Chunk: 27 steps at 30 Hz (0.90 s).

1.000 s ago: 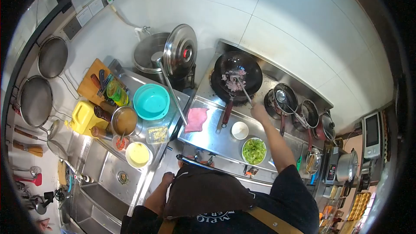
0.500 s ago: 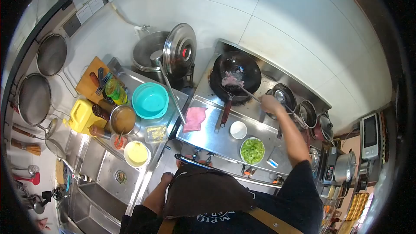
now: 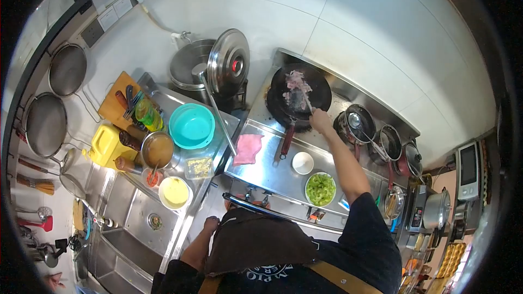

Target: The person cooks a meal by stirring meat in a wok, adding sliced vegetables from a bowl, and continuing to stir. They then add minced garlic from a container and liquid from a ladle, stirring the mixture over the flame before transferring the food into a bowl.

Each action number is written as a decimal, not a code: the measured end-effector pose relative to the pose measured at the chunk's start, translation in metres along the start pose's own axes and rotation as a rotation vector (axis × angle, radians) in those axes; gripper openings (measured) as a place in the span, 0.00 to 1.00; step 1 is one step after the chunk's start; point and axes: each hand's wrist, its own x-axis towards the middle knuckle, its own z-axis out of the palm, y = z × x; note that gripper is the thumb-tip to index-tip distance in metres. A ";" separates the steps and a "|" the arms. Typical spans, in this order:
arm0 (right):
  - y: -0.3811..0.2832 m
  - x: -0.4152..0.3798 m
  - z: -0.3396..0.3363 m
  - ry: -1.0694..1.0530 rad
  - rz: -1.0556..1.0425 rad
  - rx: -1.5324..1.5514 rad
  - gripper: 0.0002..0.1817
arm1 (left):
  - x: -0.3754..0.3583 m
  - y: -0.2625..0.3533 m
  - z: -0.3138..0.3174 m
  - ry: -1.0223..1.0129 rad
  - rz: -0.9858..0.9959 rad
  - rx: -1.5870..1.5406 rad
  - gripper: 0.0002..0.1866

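My right hand [image 3: 321, 121] is closed around the handle of a spatula [image 3: 308, 102], whose head is down in the black wok [image 3: 321, 90]. Pale pink meat pieces [image 3: 297, 80] lie in the wok, spread from its middle to its far side. The wok's brown handle [image 3: 287, 140] points toward me, with nobody holding it. Low beside my apron, my left hand [image 3: 211, 224] is curled closed, and no object shows in it. Nearest my right forearm are a white bowl [image 3: 303, 163] and a bowl of chopped green vegetables [image 3: 320, 189].
A pink cloth [image 3: 248, 149] lies left of the wok handle. Several pots, one holding a ladle [image 3: 354, 120], stand right of the wok. On the left counter are a turquoise basin [image 3: 192, 126], a pot of brown liquid [image 3: 157, 150] and a yellow-filled container [image 3: 176, 193]. A sink [image 3: 131, 207] sits nearer me.
My right hand has moved left and slightly up, bringing the spatula further over the wok. The meat has shifted toward the wok's far side and spread. My left hand stays low at my side.
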 end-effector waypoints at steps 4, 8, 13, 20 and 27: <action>0.015 -0.023 -0.052 -0.210 -0.193 -0.311 0.15 | -0.003 0.010 -0.001 -0.003 -0.098 -0.126 0.10; 0.017 -0.057 -0.124 -0.294 -0.142 -0.334 0.16 | 0.006 0.001 0.000 -0.038 -0.036 -0.091 0.10; 0.012 -0.076 -0.138 -0.388 -0.118 -0.390 0.14 | 0.012 -0.004 0.000 -0.062 -0.030 -0.050 0.11; 0.027 -0.039 -0.044 -0.056 -0.032 -0.146 0.15 | 0.028 -0.009 0.005 -0.022 -0.036 0.027 0.13; 0.041 -0.044 -0.013 -0.029 0.017 -0.196 0.13 | 0.016 0.001 -0.004 -0.041 -0.073 -0.111 0.12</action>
